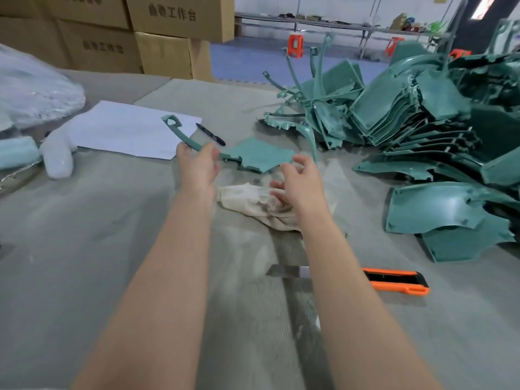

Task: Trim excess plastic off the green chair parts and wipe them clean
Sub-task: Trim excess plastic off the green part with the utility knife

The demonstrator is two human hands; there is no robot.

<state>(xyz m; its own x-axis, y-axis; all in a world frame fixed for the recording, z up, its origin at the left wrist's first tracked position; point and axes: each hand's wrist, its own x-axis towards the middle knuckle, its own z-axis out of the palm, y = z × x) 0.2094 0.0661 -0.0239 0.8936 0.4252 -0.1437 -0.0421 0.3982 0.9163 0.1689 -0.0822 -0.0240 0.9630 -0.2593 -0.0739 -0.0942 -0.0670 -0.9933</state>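
Green chair part (253, 156): the left hand (198, 164) grips its curved arm, fingers curled round it, and the panel end sits just beyond the right hand (299, 181). Right hand fingers are loosely spread over the soiled cloth (247, 197). Contact is blurred, so I cannot tell. An orange knife (394, 280) lies beside the right forearm. A pile of green parts (422, 114) lies right of that hand.
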